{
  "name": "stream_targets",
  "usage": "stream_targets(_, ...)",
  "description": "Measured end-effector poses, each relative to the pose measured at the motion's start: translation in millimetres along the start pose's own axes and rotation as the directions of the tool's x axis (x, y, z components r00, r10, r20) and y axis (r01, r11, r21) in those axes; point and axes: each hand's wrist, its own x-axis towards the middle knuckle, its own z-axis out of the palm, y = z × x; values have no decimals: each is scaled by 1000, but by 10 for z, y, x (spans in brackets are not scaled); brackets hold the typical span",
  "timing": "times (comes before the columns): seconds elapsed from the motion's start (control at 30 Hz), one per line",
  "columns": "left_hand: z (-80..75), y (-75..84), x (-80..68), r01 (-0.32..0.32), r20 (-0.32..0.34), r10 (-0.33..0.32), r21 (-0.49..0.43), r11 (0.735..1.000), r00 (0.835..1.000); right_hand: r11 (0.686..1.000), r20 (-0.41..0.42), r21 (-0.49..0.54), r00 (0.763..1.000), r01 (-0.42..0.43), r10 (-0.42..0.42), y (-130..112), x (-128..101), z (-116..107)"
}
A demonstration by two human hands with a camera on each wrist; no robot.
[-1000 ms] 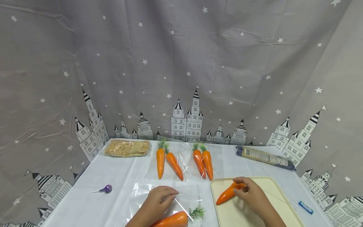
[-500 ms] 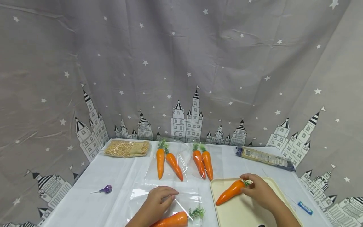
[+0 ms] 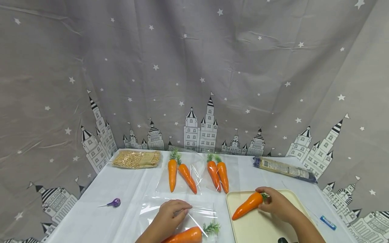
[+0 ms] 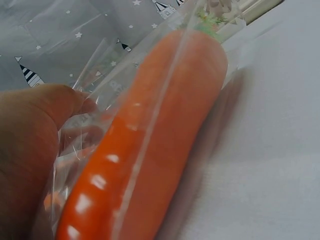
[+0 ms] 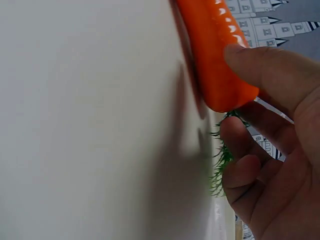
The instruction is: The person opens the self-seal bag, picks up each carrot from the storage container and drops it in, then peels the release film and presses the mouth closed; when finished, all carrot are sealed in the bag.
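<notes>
Head view first: my right hand (image 3: 275, 203) pinches the leafy end of a loose carrot (image 3: 247, 206) that lies on the cream tray (image 3: 261, 229), tip pointing toward me and left. My left hand (image 3: 170, 214) rests with fingers curled on a clear bag (image 3: 179, 211) on the white table (image 3: 91, 216), and a bagged carrot (image 3: 182, 235) lies just beside that wrist (two more bagged pairs sit further back).

Left wrist view: bagged carrot (image 4: 150, 145) fills the frame under crinkled film, my thumb (image 4: 55, 107) touching the plastic; whether it pinches the film, I cannot tell.

Right wrist view: my thumb (image 5: 260, 67) presses the carrot's (image 5: 215, 55) thick end, other fingers (image 5: 240, 145) curled behind the green leaves (image 5: 222, 157). To do this well, I'd judge a grip on the firm shoulder, not the flimsy leaves, keeps it from swinging.
</notes>
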Motion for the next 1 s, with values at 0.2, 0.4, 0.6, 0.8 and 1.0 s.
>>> stream_targets(0.2,-8,13,-1,-31,-11,31,4,999,999,996,-19,-81,999,-31,29,-13,16,37)
stream_targets(0.4,-21,25,13,4,30,-4,0,1000,1000,993,-31,-110,999,-46,43,-15,39,49)
stream_targets(0.6,-9,10,11,-5,29,4,19,1000,1000,988,-21,-157,1000,-2,-1,-20,49,36)
stream_targets(0.8,-8,-4,12,-11,29,10,19,1000,1000,986,-19,-165,999,31,-35,-8,52,30)
stream_targets(1.0,-17,0,24,16,55,-17,5,1000,998,981,-25,-189,999,39,-45,9,41,3)
